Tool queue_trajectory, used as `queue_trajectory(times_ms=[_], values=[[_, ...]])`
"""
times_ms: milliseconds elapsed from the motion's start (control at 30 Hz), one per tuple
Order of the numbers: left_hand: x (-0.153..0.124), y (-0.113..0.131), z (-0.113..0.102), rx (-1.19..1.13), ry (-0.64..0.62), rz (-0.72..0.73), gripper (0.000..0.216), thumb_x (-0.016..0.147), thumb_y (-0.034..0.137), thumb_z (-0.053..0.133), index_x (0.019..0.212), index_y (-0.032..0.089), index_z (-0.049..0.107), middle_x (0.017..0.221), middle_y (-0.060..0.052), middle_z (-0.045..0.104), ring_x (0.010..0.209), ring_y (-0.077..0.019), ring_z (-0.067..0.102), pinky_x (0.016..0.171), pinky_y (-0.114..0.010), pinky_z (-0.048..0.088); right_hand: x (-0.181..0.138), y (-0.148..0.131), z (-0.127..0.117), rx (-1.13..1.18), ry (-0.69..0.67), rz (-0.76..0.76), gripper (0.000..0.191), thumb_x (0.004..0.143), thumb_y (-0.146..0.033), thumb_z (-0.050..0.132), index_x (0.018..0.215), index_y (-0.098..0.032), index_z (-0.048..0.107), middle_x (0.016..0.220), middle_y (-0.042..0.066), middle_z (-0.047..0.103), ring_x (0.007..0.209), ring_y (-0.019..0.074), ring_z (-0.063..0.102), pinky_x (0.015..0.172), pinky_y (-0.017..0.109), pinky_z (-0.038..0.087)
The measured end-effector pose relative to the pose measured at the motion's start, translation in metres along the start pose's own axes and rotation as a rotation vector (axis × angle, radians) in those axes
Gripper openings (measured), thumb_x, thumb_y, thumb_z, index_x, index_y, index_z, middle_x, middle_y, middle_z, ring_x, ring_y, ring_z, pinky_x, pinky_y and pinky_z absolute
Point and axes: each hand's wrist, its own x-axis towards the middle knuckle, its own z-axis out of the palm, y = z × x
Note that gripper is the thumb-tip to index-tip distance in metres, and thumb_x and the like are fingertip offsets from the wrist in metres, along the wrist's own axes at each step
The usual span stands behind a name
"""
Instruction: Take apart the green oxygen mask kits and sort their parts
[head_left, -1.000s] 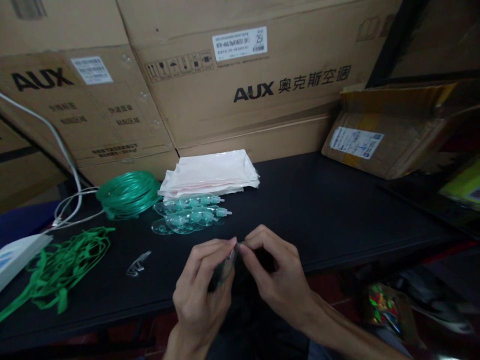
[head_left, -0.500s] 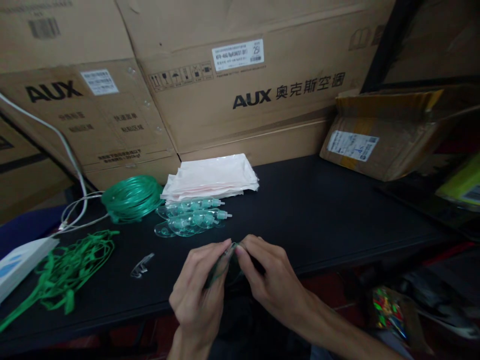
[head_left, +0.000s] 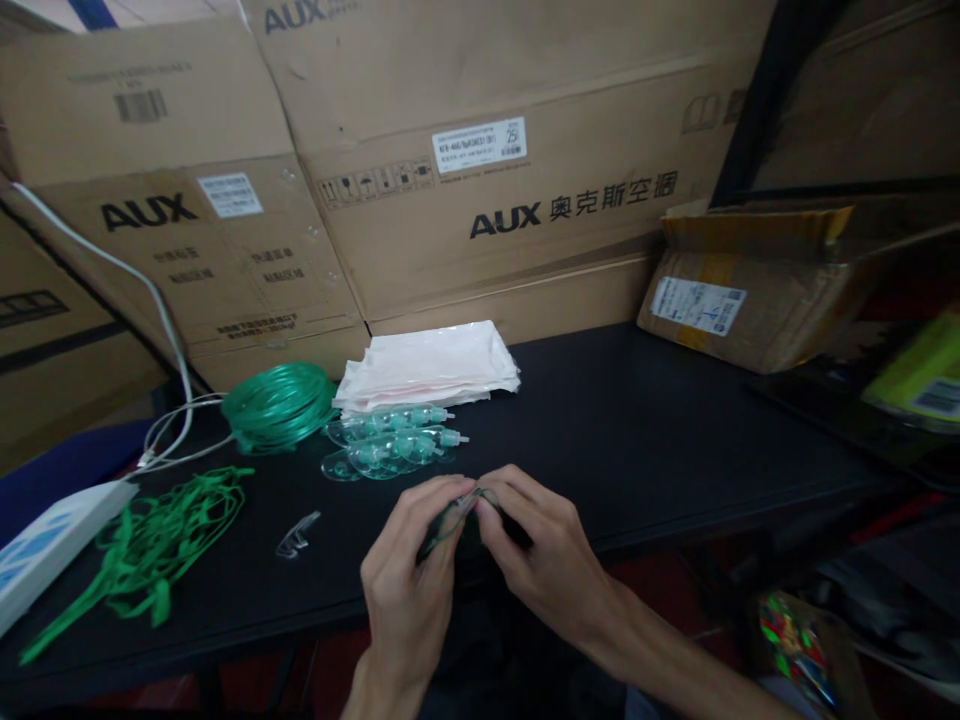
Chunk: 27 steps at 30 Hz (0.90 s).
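My left hand (head_left: 411, 565) and my right hand (head_left: 541, 545) meet at the front edge of the table, fingertips close together. Between them they pinch a thin, clear greenish plastic mask (head_left: 444, 524); most of it is hidden behind the fingers. Just beyond the hands lies a group of clear green plastic masks (head_left: 394, 448) with pale connector tips pointing right. To the left rests a small clear plastic clip-like piece (head_left: 297, 536). Further left is a tangle of green elastic straps (head_left: 169, 545).
Behind the masks are a stack of white plastic packets (head_left: 431, 362) and a coil of green tubing (head_left: 281, 405). Large cardboard boxes (head_left: 570, 140) wall off the back. An opened carton (head_left: 739, 290) stands at right, a white power strip (head_left: 64, 550) at left.
The view has shifted, so the table and boxes appear slightly lower and mostly further right. Both hands keep their pinch on the mask, with only slight finger movement.
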Motion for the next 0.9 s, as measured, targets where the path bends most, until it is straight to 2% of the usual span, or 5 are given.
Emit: queue_trajectory(times_ms=[367, 567, 633, 767, 900], values=[[0.002, 0.003, 0.002, 0.058, -0.002, 0.021, 0.021, 0.097, 0.007, 0.063, 0.110, 0.022, 0.071, 0.101, -0.004, 0.073, 0.093, -0.0167, 0.072, 0.085, -0.027, 0.061, 0.005, 0.000, -0.005, 0.016, -0.031, 0.084, 0.025, 0.099, -0.014, 0.054, 0.081, -0.020, 0.071, 0.073, 0.003, 0.070, 0.067, 0.0175, 0.068, 0.066, 0.025, 0.056], [0.006, 0.017, -0.002, 0.078, -0.065, 0.015, 0.049, 0.096, 0.034, 0.072, 0.140, 0.020, 0.060, 0.126, -0.012, 0.072, 0.114, -0.0235, 0.069, 0.099, -0.035, 0.060, 0.008, 0.013, -0.022, 0.262, -0.031, 0.437, 0.033, 0.095, -0.047, 0.064, 0.102, -0.020, 0.081, 0.101, 0.009, 0.083, 0.093, 0.0270, 0.077, 0.082, 0.031, 0.063], [0.013, 0.017, -0.018, 0.131, -0.057, 0.012, 0.044, 0.097, 0.039, 0.069, 0.136, 0.019, 0.063, 0.124, -0.012, 0.073, 0.114, -0.0237, 0.069, 0.098, -0.036, 0.059, 0.010, 0.020, -0.032, 0.221, -0.027, 0.506, 0.040, 0.090, -0.057, 0.067, 0.099, -0.022, 0.083, 0.102, 0.009, 0.083, 0.099, 0.0310, 0.077, 0.086, 0.035, 0.062], [0.030, -0.008, -0.077, 0.401, -0.085, -0.126, 0.019, 0.104, 0.031, 0.058, 0.100, 0.023, 0.075, 0.101, -0.004, 0.077, 0.096, -0.0199, 0.071, 0.091, -0.034, 0.057, 0.014, 0.026, -0.049, 0.138, -0.029, 0.564, 0.051, 0.080, -0.071, 0.069, 0.087, -0.023, 0.085, 0.092, 0.009, 0.083, 0.094, 0.0341, 0.077, 0.087, 0.039, 0.062], [0.030, -0.044, -0.147, 0.788, -0.093, -0.395, 0.028, 0.101, 0.042, 0.056, 0.106, 0.023, 0.076, 0.110, -0.008, 0.075, 0.102, -0.0285, 0.068, 0.090, -0.041, 0.055, 0.015, 0.026, -0.052, 0.209, -0.046, 0.638, 0.056, 0.080, -0.073, 0.068, 0.090, -0.021, 0.085, 0.092, 0.011, 0.082, 0.091, 0.0330, 0.076, 0.080, 0.037, 0.062]])
